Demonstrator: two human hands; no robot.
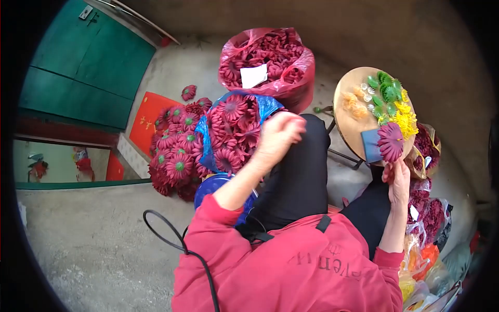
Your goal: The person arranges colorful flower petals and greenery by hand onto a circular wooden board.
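Note:
My right hand [397, 179] holds a dark maroon artificial flower [391, 141] up at the near edge of a round wooden board [349, 122]. Green [384, 88], yellow [405, 117] and pale orange [353, 104] flower parts lie on that board, and a blue block [371, 146] sits beside the flower. My left hand [278, 135] reaches with curled fingers, its back to the camera, over a blue bag [266, 104] full of maroon flowers [234, 125]. Whether it grips one is hidden.
A pink bag [304, 67] of maroon petals with a white slip stands behind. Flowers with green centres [176, 156] are heaped on the concrete floor by a red sheet [148, 117] and a green door [83, 67]. More bags [431, 218] sit at right; a black cable [171, 242] trails left.

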